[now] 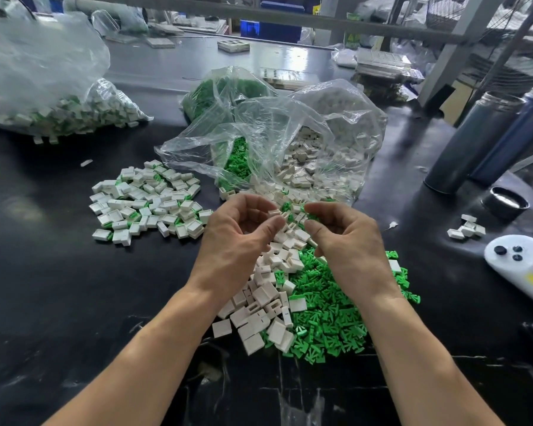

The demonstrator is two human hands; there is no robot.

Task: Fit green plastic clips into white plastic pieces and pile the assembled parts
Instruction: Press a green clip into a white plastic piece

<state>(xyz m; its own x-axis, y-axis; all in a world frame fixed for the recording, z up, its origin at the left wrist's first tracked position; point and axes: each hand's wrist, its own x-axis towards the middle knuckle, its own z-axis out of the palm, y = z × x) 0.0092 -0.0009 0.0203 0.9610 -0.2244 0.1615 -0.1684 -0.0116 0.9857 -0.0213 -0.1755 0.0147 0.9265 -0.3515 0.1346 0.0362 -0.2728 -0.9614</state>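
Head view, only cam. We are seeing both hands raised over the loose stock on the black bench [59,287], palms turned inward. Left hand [240,238]: fingers curled, tips pinching what looks like a white piece [274,213] betw. thumb and forefinger. Right hand [348,241]: fingers curled, green bits [313,217] showing at the tips, prob. a clip, but we cannot tell the exact grip. We are judging the step as mating: clip and piece are being brought together, gap betw. them small, not yet seated as far as we can see. Next move is calling for lining the clip w/ the slot in the white piece and pressing it home, then dropping the part on the assembled pile [148,201] to the left. Counts: 2 hands; 1 loose heap of white pieces [259,315] below the wrists; 1 heap of green clips [330,321] just beside it, touching; 1 assembled pile, too many to count; 3 clear bags w/ parts, i.e. far-left bag [43,87], green-clip bag [225,93], open bag [305,139] just behind the hands; a small cluster of approx. 5 white pieces [466,229] well apart at right; 2 dark cylinders [474,142].
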